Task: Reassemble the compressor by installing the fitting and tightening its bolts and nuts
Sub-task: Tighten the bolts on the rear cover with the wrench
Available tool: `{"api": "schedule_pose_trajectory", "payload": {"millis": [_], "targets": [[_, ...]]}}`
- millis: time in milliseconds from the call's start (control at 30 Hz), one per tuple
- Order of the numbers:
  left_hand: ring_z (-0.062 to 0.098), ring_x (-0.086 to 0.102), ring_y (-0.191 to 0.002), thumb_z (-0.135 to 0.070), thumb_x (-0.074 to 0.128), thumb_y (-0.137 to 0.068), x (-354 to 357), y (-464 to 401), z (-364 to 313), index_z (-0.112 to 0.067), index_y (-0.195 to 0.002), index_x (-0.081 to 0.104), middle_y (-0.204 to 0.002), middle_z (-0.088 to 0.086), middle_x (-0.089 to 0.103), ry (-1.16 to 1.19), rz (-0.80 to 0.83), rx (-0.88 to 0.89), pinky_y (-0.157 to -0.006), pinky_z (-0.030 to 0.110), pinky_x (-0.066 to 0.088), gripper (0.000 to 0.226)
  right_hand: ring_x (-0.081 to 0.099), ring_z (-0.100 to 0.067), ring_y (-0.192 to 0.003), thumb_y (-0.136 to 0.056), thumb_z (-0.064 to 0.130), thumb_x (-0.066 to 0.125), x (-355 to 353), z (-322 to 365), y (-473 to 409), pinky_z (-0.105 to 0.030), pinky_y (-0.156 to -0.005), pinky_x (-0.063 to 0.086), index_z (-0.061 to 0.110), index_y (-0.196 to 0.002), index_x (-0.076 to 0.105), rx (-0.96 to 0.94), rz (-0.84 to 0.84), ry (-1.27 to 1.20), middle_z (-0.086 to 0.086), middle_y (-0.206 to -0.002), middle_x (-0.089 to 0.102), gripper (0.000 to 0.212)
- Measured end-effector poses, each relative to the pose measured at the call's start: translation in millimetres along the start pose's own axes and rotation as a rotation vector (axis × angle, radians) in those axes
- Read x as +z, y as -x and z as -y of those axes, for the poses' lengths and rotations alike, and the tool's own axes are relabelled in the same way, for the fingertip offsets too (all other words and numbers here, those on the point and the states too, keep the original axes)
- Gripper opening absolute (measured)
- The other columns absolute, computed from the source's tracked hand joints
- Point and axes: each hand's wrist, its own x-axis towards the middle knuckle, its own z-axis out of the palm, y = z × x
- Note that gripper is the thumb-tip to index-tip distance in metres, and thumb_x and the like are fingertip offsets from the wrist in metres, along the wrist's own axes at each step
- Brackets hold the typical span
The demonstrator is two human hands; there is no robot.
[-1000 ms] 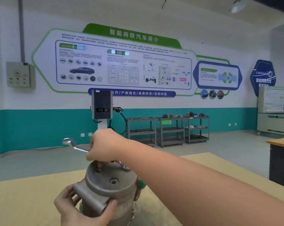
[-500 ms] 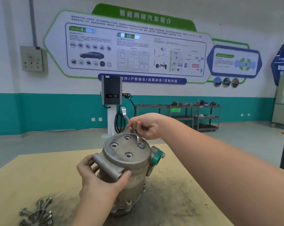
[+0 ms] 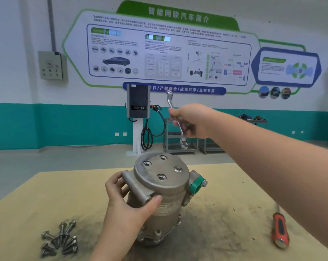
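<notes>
Half a second ago the ring end of the slim silver combination wrench (image 3: 176,120) sat on a bolt on top of the compressor; now the right hand (image 3: 192,120) has lifted it clear, and the tool hangs in the air above and behind the housing, tilted, its lower ring end just over the far edge of the top face. The right hand's fingers are curled round the middle of the wrench shaft. The camera view has also dropped, so more of the bench shows.

The grey cast-metal cylindrical compressor (image 3: 160,196) stands upright on the tan, grease-smudged workbench (image 3: 225,187), near its middle. The left hand (image 3: 125,202) grips its near side, fingers behind the cast mounting lug and thumb pressed on the front of the body. The round top face shows four bolt holes; the one at right (image 3: 177,168) has a bolt head seated in it. A green plastic cap (image 3: 196,184) covers the port on the compressor's right side.

A heap of loose silver flanged bolts (image 3: 60,240) lies on the bench at lower left, well apart from the compressor. A red-and-black-handled screwdriver (image 3: 279,232) lies at lower right.

A pale label on the compressor body carries print that looks like "20134", otherwise too blurred to read. The green wall header (image 3: 178,15) reads 智能网联汽车简介, and the blue strip (image 3: 187,89) reads in part 产教融合 / 成果共享 / 互利共赢.
</notes>
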Motion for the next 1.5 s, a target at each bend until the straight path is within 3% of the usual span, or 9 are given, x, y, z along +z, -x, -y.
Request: {"api": "schedule_pose_trajectory", "payload": {"millis": [133, 300, 367, 533, 667, 767, 933, 1233, 1500], "targets": [[-0.013, 0.058, -0.107, -0.071, 0.087, -0.036, -17.5, -4.3, -5.3, -0.073, -0.115, 0.038, -0.118, -0.039, 0.058, 0.102, 0.158, -0.079, -0.072, 0.01, 0.052, 0.093, 0.042, -0.015, -0.048, -0.102, 0.032, 0.044, -4.7, -55.1, 34.8, -0.037, -0.055, 0.045, 0.014, -0.094, 0.051, -0.158, -0.116, 0.057, -0.003, -0.066, 0.047, 0.021], [0.003, 0.057, -0.116, -0.081, 0.081, -0.03, -23.2, -2.4, 6.0, -0.056, -0.143, 0.026, -0.132, -0.03, 0.052, 0.032, 0.268, -0.082, -0.092, 0.033, 0.055, 0.128, 0.043, 0.004, -0.036, -0.077, 0.071, 0.056, 6.0, -128.3, 104.1, -0.018, -0.047, 0.03, 0.033, -0.086, 0.064, -0.176, -0.249, 0.065, 0.023, -0.047, 0.051, 0.039], [0.003, 0.058, -0.115, -0.075, 0.085, -0.025, -22.0, -2.5, 11.3, -0.046, -0.142, 0.031, -0.135, -0.01, 0.053, -0.01, 0.286, -0.1, -0.089, 0.022, 0.053, 0.132, 0.043, 0.003, -0.035, -0.056, 0.082, 0.054, 16.1, -143.2, 118.1, -0.016, -0.046, 0.028, 0.036, -0.091, 0.066, -0.136, -0.219, -0.047, 0.021, -0.046, 0.05, 0.059], [-0.007, 0.059, -0.097, -0.053, 0.078, -0.025, -12.9, -4.8, 16.6, -0.04, -0.101, 0.051, -0.116, -0.002, 0.06, -0.163, 0.168, -0.092, -0.072, 0.002, 0.043, 0.082, 0.045, 0.002, -0.034, -0.056, 0.067, 0.066, 32.4, -146.7, 114.1, -0.007, -0.036, 0.028, 0.04, -0.081, 0.073, -0.051, -0.016, -0.364, 0.015, -0.055, 0.06, 0.038], [-0.019, 0.053, -0.097, -0.061, 0.08, -0.031, -4.4, 7.9, 18.4, -0.047, -0.109, 0.048, -0.119, -0.017, 0.051, -0.225, 0.127, -0.094, -0.075, 0.002, 0.043, 0.086, 0.042, -0.004, -0.027, -0.07, 0.041, 0.067, 33.3, -145.5, 105.6, -0.014, -0.028, 0.029, 0.015, -0.077, 0.074, 0.03, 0.023, -0.649, 0.005, -0.047, 0.056, 0.028], [-0.015, 0.055, -0.103, -0.063, 0.078, -0.042, -0.9, 12.4, 17.9, -0.042, -0.118, 0.049, -0.124, -0.012, 0.052, -0.189, 0.181, -0.143, -0.081, 0.005, 0.044, 0.085, 0.036, -0.002, -0.029, -0.062, 0.046, 0.065, 26.8, -150.3, 97.9, -0.013, -0.032, 0.025, 0.025, -0.071, 0.074, -0.073, 0.057, -0.617, 0.007, -0.053, 0.055, 0.025], [-0.016, 0.053, -0.114, -0.048, 0.062, -0.088, -17.3, 3.1, 0.7, -0.042, -0.115, 0.061, -0.116, -0.033, 0.064, -0.111, 0.364, -0.233, -0.086, 0.0, 0.038, 0.027, 0.029, -0.002, -0.03, -0.061, 0.04, 0.064, 7.5, -163.9, 87.5, -0.013, -0.034, 0.022, 0.02, -0.071, 0.073, -0.163, 0.065, -0.589, 0.001, -0.056, 0.047, 0.025], [0.014, 0.053, -0.126, -0.005, 0.041, -0.089, -123.8, -49.8, 48.5, -0.033, -0.121, 0.063, -0.13, -0.009, 0.062, -1.429, 0.164, -0.339, -0.1, 0.027, 0.035, 0.049, 0.021, -0.006, -0.031, -0.06, 0.041, 0.061, -0.9, -173.9, 80.0, -0.014, -0.035, 0.022, 0.024, -0.06, 0.07, -0.152, 0.052, -0.638, -0.004, -0.059, 0.045, 0.02], [0.012, 0.056, -0.112, -0.021, 0.048, -0.099, -115.3, -65.2, 43.3, -0.04, -0.095, 0.063, -0.104, -0.014, 0.068, -1.51, 0.126, -0.224, -0.081, 0.026, 0.029, 0.024, 0.029, -0.003, -0.031, -0.065, 0.041, 0.058, -1.7, -175.8, 81.3, -0.016, -0.036, 0.025, 0.025, -0.073, 0.074, -0.187, 0.1, -0.614, 0.004, -0.056, 0.048, 0.024]]}}
